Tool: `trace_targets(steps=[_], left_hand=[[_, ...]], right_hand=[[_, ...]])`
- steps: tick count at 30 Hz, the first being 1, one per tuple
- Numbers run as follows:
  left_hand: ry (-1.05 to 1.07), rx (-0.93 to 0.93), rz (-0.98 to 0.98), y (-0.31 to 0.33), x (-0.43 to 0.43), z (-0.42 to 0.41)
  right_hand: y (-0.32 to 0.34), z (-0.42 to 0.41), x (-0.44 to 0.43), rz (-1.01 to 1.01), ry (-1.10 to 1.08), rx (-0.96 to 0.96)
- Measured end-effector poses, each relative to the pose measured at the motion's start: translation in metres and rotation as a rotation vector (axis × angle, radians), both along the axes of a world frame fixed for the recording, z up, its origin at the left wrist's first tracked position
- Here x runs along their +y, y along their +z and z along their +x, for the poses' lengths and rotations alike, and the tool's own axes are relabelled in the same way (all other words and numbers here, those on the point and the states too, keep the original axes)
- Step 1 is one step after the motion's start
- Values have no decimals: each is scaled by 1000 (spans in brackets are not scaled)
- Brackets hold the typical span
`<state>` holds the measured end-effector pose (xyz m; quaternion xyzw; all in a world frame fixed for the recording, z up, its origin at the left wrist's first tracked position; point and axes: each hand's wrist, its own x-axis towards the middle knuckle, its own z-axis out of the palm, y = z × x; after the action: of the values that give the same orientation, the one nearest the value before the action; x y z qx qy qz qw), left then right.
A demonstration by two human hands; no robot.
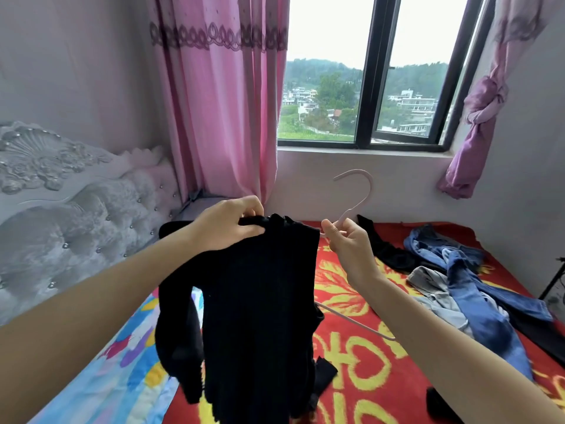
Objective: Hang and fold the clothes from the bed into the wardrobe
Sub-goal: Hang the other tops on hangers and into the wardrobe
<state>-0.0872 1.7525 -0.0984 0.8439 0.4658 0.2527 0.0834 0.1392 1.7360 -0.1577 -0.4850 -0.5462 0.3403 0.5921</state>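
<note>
A black knit top [260,307] hangs in front of me above the bed [360,356]. My left hand [227,224] grips its gathered neck at the upper left. My right hand [345,240] pinches the neck of a pale pink hanger [356,194], whose hook points up. One hanger arm sticks out from behind the top's right side; the other is hidden inside the fabric. One black sleeve dangles at the left.
Several jeans [467,289] and a dark garment [385,249] lie in a heap on the red patterned blanket at the right. A grey tufted headboard [61,203] stands at the left. Pink curtains [220,96] and a window [367,71] are ahead.
</note>
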Motion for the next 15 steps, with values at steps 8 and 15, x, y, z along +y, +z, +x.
trace_targets(steps=[8,15], left_hand=[[-103,176,-195,19,-4,18],[72,-18,36,12,-2,2]], right_hand=[[10,-15,8,86,-20,-103],[3,-4,0,697,-389,-674]])
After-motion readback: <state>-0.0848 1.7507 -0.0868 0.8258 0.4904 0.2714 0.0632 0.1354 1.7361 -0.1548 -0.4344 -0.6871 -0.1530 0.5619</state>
